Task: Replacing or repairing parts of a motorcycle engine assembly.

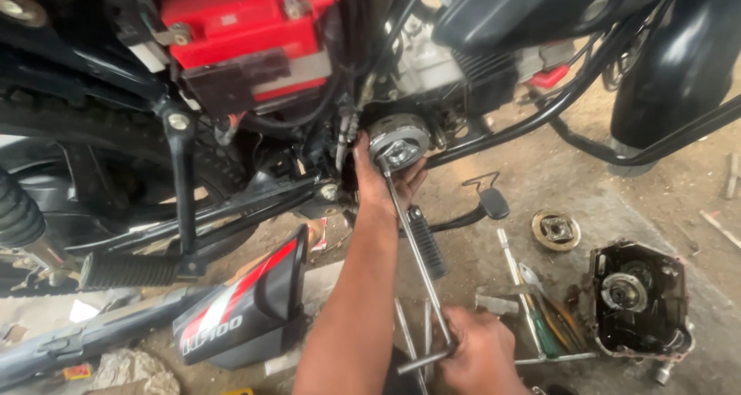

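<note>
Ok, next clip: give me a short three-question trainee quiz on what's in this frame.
1. True or false: the right hand grips the crossbar end of the long wrench.
2. Where is the left hand?
A. on the red battery
B. against the round metal hub, where the wrench meets it
C. on the footrest
3. Fill in: the removed engine cover lies on the ____.

Key
1. True.
2. B, beside the hub; the battery and footrest are untouched.
3. Ground, right of the loose tools.
</note>
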